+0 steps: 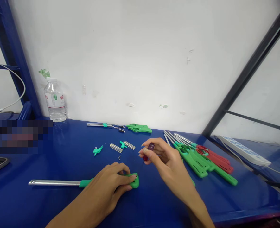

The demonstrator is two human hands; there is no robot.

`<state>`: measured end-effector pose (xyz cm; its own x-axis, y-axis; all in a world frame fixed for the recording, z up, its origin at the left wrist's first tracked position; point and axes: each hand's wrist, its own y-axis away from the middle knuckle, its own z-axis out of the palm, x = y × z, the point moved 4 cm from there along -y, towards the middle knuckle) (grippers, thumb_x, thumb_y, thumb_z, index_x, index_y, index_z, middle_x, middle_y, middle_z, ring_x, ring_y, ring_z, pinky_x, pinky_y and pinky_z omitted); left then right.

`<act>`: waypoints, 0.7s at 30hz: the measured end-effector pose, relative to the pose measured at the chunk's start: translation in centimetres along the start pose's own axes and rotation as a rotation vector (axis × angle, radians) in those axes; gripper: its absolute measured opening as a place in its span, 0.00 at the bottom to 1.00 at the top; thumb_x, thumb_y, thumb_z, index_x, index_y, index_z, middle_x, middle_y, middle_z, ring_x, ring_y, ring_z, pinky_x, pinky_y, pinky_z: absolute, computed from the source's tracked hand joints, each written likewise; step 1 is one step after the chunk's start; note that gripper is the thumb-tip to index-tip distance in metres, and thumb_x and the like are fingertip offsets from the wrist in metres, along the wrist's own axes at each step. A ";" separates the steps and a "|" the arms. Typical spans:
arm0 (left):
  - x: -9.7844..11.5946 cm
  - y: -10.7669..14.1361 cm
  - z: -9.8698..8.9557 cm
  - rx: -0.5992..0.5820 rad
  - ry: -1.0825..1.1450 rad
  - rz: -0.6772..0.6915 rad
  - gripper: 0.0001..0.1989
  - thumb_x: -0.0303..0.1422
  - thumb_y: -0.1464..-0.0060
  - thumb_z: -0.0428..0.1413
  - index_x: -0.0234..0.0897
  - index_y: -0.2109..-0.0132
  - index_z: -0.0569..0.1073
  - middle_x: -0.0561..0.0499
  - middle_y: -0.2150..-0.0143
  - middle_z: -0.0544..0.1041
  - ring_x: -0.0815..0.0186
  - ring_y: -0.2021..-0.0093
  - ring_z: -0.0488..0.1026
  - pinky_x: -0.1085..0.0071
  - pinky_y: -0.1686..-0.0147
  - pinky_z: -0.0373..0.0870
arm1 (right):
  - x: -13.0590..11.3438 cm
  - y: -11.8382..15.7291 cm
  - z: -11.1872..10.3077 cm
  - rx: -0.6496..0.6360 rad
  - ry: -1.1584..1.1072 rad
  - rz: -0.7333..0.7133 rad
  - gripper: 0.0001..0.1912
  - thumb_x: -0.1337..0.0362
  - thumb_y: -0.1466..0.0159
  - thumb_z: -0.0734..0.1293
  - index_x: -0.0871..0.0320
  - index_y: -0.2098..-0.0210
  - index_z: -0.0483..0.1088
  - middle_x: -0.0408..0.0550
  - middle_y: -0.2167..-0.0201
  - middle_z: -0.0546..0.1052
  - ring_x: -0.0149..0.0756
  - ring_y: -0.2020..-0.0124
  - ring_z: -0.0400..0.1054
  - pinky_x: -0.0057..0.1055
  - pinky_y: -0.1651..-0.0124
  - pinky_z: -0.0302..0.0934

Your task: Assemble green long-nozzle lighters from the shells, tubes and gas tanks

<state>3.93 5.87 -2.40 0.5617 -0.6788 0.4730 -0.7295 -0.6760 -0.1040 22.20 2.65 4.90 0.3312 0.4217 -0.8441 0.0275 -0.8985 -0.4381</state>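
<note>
My left hand (111, 182) is closed around the green handle of a long-necked lighter (56, 183), which lies on the blue table with its metal tube pointing left. Between the thumb and fingertips of my right hand (165, 158) is a small screwdriver (150, 146) with a dark red-purple handle. Its thin shaft tilts down toward the butt of the lighter; the tip is too small to place exactly. Just beyond my hands lie a green trigger piece (97, 150), a clear fuel tank (115, 148), a second clear tank (130, 145) and a tiny metal piece (119, 157).
Several green lighters (194, 160) and red lighters (216, 158) are piled at the right. Green handle shells (139, 128) and metal tubes with wires (99, 125) lie along the wall. A water bottle (55, 100) stands back left; a power strip (244, 150) sits far right.
</note>
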 end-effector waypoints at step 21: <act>0.3 0.3 -0.4 0.031 0.094 -0.007 0.08 0.31 0.28 0.53 0.45 0.50 0.78 0.52 0.44 0.77 0.56 0.44 0.74 0.55 0.40 0.68 | -0.5 0.4 0.6 0.191 0.338 -0.280 0.13 0.63 0.28 0.73 0.43 0.45 0.80 0.41 0.63 0.78 0.35 0.63 0.76 0.32 0.55 0.73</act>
<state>3.71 5.63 -1.93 0.5268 -0.6451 0.5535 -0.7123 -0.6903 -0.1267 21.53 2.14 4.96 0.6249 0.5527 -0.5514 -0.0039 -0.7040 -0.7102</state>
